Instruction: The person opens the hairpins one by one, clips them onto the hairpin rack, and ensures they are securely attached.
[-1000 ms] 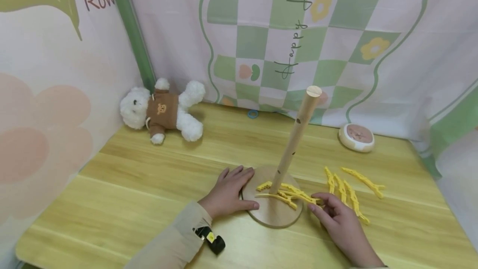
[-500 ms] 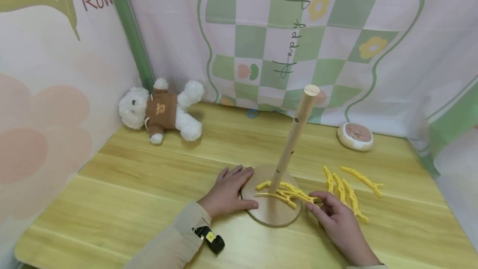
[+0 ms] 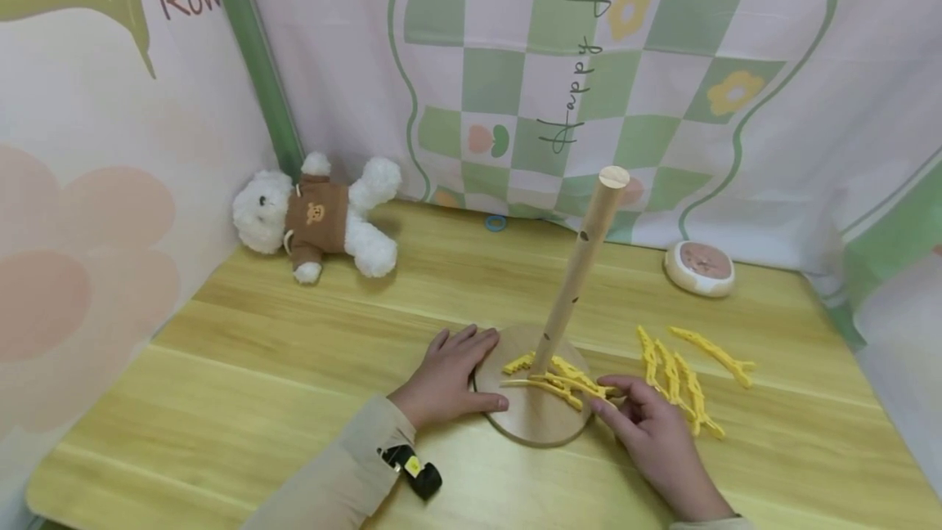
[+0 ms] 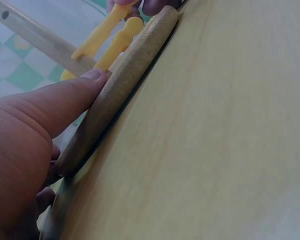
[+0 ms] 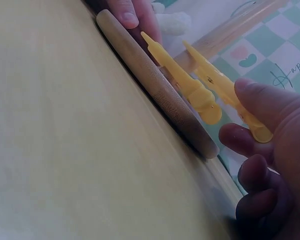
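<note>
A wooden post (image 3: 576,285) with several small dark holes stands on a round wooden base (image 3: 540,428). My left hand (image 3: 450,379) rests on the base's left edge, fingers extended and thumb on the near side of its top. My right hand (image 3: 655,432) pinches a yellow plastic branch (image 5: 217,82) between thumb and index finger, with its other fingers curled below. This branch is held over the base, its thin end pointing at the post's lower part. Another yellow branch (image 5: 182,82) lies on the base in front of the post, and more yellow pieces (image 3: 519,363) lie behind it.
Several yellow branches (image 3: 692,391) lie on the wooden table (image 3: 294,383) to the right. A white plush toy (image 3: 320,215) in a brown shirt lies at the back left. A round white-and-pink object (image 3: 699,268) sits at the back right; a blue ring (image 3: 496,222) lies near the curtain.
My right hand has moved slightly left with the yellow branch, bringing it closer to the post. My left hand has stayed on the base.
</note>
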The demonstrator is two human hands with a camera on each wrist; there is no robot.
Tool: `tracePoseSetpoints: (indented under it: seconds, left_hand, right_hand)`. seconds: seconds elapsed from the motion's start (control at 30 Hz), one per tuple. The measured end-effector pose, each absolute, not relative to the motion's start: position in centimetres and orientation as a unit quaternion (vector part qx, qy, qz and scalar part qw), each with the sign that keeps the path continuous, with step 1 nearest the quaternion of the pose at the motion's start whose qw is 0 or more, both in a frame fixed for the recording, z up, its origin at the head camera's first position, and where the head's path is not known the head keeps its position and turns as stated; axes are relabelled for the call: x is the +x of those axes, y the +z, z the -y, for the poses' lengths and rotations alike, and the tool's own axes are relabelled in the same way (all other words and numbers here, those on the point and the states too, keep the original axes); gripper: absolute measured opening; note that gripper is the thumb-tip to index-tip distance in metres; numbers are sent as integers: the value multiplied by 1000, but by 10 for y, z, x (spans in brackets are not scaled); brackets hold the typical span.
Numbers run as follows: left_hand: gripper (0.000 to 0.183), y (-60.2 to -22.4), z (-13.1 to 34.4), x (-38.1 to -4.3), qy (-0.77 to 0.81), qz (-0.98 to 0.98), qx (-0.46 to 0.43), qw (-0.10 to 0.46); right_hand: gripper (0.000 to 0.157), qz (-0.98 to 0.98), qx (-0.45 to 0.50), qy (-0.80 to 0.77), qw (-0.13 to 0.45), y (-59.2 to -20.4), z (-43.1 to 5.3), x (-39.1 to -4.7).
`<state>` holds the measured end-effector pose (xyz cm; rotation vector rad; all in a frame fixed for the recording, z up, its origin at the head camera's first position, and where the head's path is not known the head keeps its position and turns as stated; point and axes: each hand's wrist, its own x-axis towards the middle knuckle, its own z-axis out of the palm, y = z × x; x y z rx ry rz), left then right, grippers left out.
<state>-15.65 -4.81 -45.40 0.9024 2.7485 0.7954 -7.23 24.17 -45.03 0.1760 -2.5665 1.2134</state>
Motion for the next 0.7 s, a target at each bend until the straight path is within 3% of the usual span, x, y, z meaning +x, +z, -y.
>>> tracePoseSetpoints:
  seconds: [0.7]
  left_hand:
    - [98,-455,48,-157,264,-914,301,70]
  right_hand:
    - [27,895,35,426,124,-446,-238,-72]
